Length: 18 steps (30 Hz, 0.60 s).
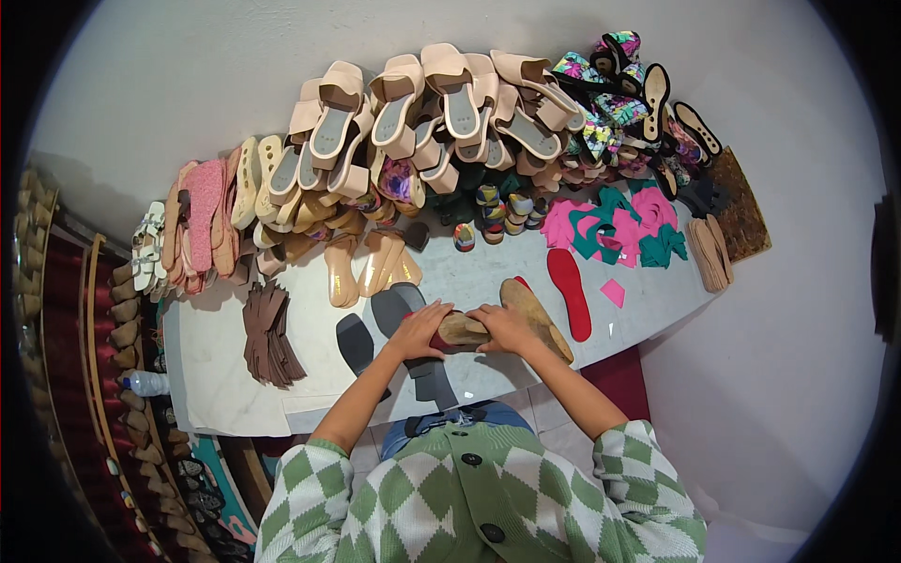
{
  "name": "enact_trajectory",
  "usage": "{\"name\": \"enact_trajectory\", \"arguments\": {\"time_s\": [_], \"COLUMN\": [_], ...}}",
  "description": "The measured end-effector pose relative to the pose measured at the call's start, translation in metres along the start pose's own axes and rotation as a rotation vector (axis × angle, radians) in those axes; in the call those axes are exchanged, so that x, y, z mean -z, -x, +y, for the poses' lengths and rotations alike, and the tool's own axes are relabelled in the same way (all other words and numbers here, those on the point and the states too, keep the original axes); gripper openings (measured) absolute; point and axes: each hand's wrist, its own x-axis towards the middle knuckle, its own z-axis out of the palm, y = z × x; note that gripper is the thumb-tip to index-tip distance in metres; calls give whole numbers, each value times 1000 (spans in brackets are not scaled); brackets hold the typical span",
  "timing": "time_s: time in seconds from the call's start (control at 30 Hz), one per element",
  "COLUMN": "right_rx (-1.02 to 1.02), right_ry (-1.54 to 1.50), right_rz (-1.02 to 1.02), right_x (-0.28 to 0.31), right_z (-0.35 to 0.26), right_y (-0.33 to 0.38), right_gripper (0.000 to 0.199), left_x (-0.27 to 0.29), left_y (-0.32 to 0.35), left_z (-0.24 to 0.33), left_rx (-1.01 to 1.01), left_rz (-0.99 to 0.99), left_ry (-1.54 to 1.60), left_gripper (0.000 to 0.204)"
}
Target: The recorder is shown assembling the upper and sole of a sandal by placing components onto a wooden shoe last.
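My left hand [421, 330] and my right hand [504, 329] grip a wooden shoe last [461, 329] from its two ends, low over the near middle of the table. Something red shows at the last's left end, partly hidden by my left fingers. Right beside my right hand lies a second wooden shoe last [538, 317], with a bit of red at its far edge. Under and beside my left hand are dark grey soles [394, 302], and another dark sole [355, 343] lies to their left. A red insole [569, 296] rests farther right.
Beige heeled sandals [460, 103] pile high along the back wall. Pink and green scraps [615, 225] lie at back right, a brown stack of strips [269, 336] at left, and tan insoles [380, 263] behind my hands. Racks of lasts [127, 333] stand left of the table [216, 375].
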Motion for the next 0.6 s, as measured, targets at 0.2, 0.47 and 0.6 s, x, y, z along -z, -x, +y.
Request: {"name": "enact_trajectory", "arguments": {"time_s": [0.2, 0.47, 0.6], "right_rx": [25, 16, 58], "right_ry": [-33, -57, -20], "right_rz": [34, 35, 73], "right_x": [-13, -12, -21], "right_z": [11, 12, 16], "right_y": [-6, -13, -9], "right_gripper": [64, 62, 62], "left_x": [-9, -10, -11], "left_y": [-3, -6, -5], "left_z": [-15, -19, -18], "left_rx": [2, 5, -17], "left_rz": [34, 90, 114], "left_ry": [65, 94, 84], "left_gripper": [90, 85, 84]}}
